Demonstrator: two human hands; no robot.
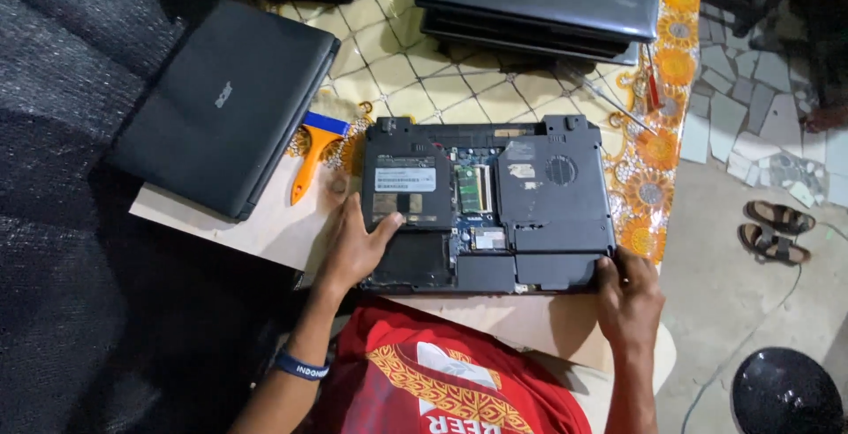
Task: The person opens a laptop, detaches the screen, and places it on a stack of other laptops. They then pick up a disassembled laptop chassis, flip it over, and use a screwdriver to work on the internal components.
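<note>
- The upturned laptop (488, 204) lies base up near the tabletop's (265, 231) front edge, its middle cover off so the memory board (473, 188) and small card (488, 238) show.
- The left hand (353, 247) rests flat and spread on the laptop's left part, thumb reaching toward the labelled panel (405, 188); it grips nothing.
- The right hand (629, 297) curls its fingers over the laptop's front right corner, pinching the edge there.
- Done well, the left hand presses down to steady the body while the right works only at the edge, keeping clear of the exposed boards.
- The orange scraper (314, 153) lies just beside the laptop, toward the left edge, within reach.
- Closed laptops (225, 103) sit at the back corners.
</note>
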